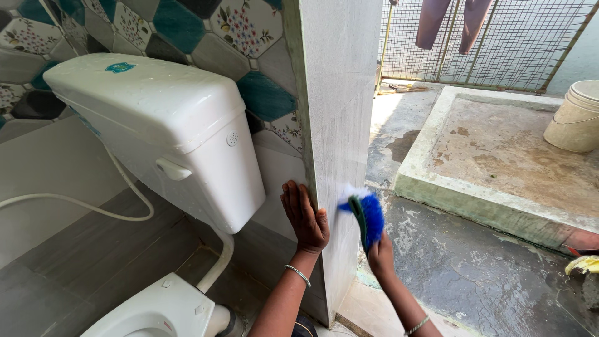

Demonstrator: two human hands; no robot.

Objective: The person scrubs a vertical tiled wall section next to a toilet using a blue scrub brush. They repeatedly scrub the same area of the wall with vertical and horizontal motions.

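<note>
Against the narrow face of the marble partition wall (334, 125), my right hand (380, 254) is clenched around the handle of a blue-bristled scrub brush (368, 217), bristles pressed to the stone. My left hand (306, 217) lies flat and open on the wall's inner side, bracing me, holding nothing. As I judge it, the wet concrete floor (474, 274) could let me slip, or the brush could skid off the edge. Just left hangs the white cistern (162, 131) above the toilet bowl (156, 312); a pale bucket (577, 118) stands well apart outside.
</note>
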